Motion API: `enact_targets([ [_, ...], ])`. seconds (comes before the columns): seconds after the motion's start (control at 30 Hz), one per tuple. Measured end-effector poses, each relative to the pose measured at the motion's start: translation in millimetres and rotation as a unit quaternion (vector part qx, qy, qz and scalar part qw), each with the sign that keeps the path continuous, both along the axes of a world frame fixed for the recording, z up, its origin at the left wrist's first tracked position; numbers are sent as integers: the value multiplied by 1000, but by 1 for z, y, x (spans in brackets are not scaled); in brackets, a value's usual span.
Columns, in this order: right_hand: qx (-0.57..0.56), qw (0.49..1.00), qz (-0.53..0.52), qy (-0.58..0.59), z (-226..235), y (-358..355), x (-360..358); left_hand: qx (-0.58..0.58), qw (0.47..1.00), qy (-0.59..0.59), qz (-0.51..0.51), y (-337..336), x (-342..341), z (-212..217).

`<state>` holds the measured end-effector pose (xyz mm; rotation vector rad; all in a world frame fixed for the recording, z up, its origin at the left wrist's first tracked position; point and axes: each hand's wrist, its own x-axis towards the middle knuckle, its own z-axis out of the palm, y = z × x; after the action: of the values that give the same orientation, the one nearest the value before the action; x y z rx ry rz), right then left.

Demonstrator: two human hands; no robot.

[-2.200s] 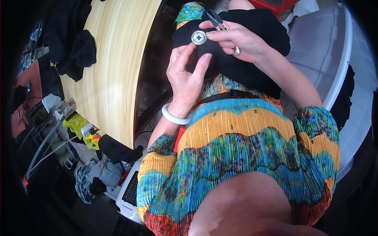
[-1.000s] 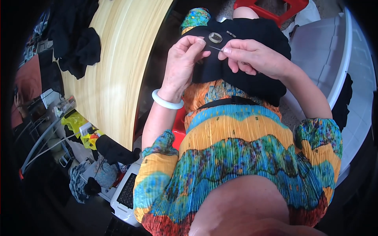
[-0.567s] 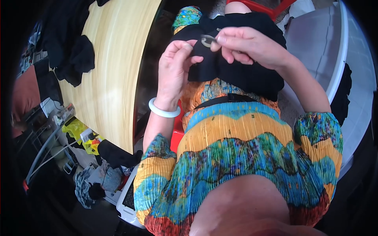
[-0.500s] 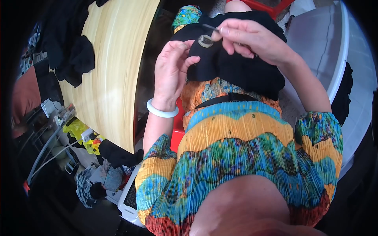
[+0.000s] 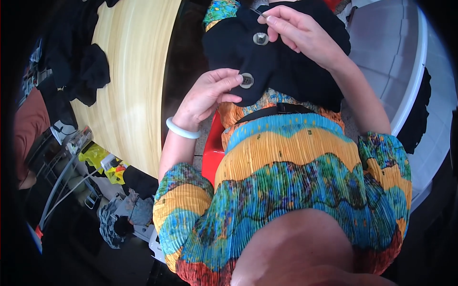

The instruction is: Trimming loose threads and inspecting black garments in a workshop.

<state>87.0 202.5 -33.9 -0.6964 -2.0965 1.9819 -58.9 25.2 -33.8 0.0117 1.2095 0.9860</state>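
Note:
A black garment lies across my lap, with two large pale-rimmed buttons showing on it. My left hand pinches the garment's left edge between thumb and fingers, the thumb tip touching the lower button. Farther out, the upper button lies exposed on the cloth. Just right of and beyond it, my right hand is closed on a thin dark tool with a slender tip pointing away to the left. The tool's exact kind is too small to tell.
A pale wooden table stands on my left, with black clothing at its far side. At my right is a large grey-white plastic container. Below the table's near edge lies a yellow bag. A red seat shows beside my waist.
My left hand has moved nearer to me, now beside the lower button, which was not visible before. My right hand has moved slightly farther out with the thin tool, away from the upper button.

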Motion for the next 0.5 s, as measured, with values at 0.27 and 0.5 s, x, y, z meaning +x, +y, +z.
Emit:
enact_targets([
  [0.27,14,998,4,57,24,-23,15,112,963,-153,190,6,10,15],
  [0.5,209,969,-18,132,29,-29,7,174,914,-249,268,29,34,19],
])
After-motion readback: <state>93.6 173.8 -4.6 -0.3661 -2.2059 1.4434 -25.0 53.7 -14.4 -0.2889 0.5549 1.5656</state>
